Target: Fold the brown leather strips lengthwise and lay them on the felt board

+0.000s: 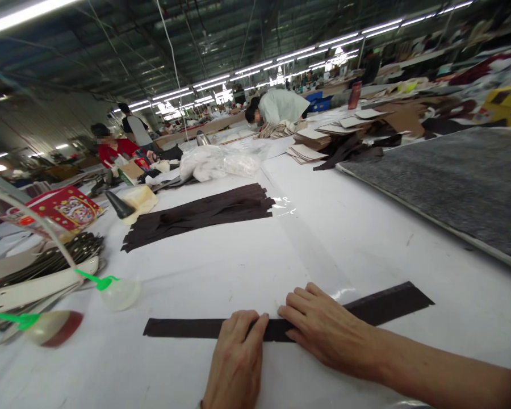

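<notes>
A long dark brown strip (387, 304) lies across the white table (366, 227) in front of me. My left hand (236, 358) rests on its middle, fingers stretched flat over the strip. My right hand (323, 326) lies just to the right, fingers flat and pressing on the same strip. Both hands hold nothing. Farther back a pile of similar dark strips (200, 216) lies spread on the table beside a sheet of clear film (285, 207).
Two squeeze bottles with green nozzles (111, 289) (46, 326) lie at left, near a heap of metal parts (46, 261) and a red packet (63, 207). A grey mat (451, 176) covers the right. Stacked tan pieces (310, 145), a plastic bag (217, 162) and other people stand at the back.
</notes>
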Motion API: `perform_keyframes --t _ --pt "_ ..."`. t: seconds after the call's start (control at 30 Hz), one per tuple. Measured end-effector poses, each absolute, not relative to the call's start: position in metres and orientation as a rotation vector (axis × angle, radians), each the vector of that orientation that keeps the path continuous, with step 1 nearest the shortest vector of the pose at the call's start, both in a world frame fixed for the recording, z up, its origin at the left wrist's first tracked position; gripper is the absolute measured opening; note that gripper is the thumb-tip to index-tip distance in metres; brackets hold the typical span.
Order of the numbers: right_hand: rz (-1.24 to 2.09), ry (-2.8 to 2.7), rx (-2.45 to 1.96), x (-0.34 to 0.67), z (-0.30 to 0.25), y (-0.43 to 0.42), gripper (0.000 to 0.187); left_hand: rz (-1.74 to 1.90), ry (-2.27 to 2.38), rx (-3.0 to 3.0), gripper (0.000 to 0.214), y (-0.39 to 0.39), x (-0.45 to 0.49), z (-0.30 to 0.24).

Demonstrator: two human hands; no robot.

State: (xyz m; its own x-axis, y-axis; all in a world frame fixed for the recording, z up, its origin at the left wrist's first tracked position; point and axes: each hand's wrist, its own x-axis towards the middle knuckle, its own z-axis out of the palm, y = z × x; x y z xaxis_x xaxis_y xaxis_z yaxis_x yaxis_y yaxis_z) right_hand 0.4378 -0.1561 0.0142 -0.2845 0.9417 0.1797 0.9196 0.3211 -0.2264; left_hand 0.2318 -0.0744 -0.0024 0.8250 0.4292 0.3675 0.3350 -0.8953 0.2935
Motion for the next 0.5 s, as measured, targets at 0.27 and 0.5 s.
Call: perform_keyframes --t 0.27,0.5 --pt "0.258 -2.332 -1.585 0.448 0.009 -0.155 0.015 0.44 0.574 2.746 0.041 -0.067 0.238 0.001" --pt "-0.02 -2.533 -1.401 0.462 0.006 -0.161 0.018 0.482 0.355 2.934 0.051 -0.062 0.23 -0.011"
